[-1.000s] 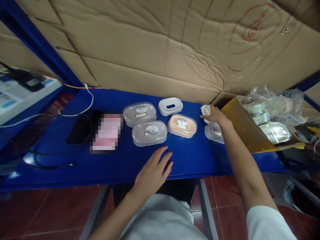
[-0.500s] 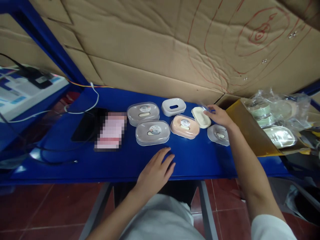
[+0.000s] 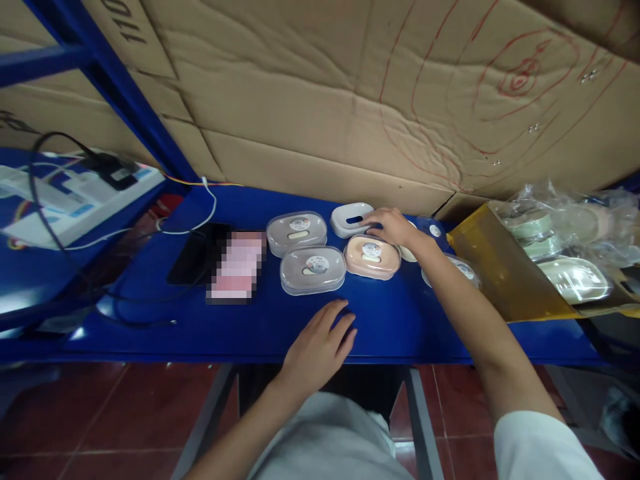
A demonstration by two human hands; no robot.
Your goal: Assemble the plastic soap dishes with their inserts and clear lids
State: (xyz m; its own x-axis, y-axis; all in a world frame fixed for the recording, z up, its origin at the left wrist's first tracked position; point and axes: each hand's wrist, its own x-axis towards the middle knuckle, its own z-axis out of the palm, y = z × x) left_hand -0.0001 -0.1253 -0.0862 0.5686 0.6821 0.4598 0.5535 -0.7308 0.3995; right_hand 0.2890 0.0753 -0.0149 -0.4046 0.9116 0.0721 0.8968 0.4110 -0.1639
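Observation:
My right hand (image 3: pixel 393 225) reaches over the back of the blue table (image 3: pixel 395 327), its fingertips at the right rim of a white oval dish (image 3: pixel 345 219) with a slot. Whether they grip the rim cannot be made out. Under that hand lies a cream piece (image 3: pixel 409 253), partly hidden. Just in front sits a pink lidded soap box (image 3: pixel 367 265). Two grey lidded boxes, one behind (image 3: pixel 285 235) and one in front (image 3: pixel 295 272), stand to the left. My left hand (image 3: pixel 317 347) rests near the table's front edge, fingers apart, holding nothing.
A clear lid (image 3: pixel 434 230) and another clear lid (image 3: pixel 467 268) lie beside my right forearm. An open carton (image 3: pixel 515 293) with wrapped boxes stands at the right. Left are a blurred-out phone (image 3: pixel 237 263), a black object (image 3: pixel 193 260), cables and a power strip (image 3: pixel 90 207). Cardboard (image 3: pixel 300 87) rises behind.
My right hand has moved left from the cream piece to the white slotted dish. A clear lid now shows behind the right forearm. My left hand stays nearly still; the view has shifted slightly.

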